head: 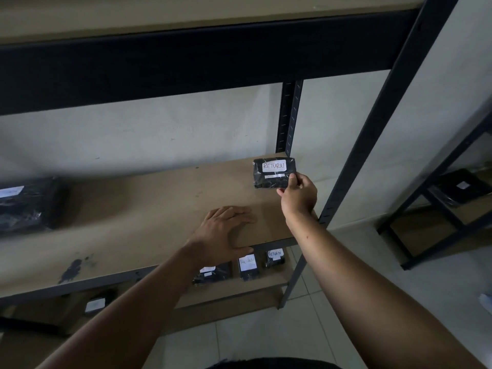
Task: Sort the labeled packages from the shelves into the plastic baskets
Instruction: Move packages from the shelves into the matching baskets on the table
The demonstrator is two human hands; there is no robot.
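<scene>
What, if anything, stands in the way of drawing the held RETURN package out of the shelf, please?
Nothing visible: the right hand holds the RETURN package above the shelf board, left of the front post. No basket shows.

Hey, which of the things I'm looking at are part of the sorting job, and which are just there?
Job: RETURN package in the right hand; large package at the shelf's left; row of labeled packages on the shelf below. No basket in view.
Just there: dark stain on the shelf board, wall, floor tiles.
</scene>
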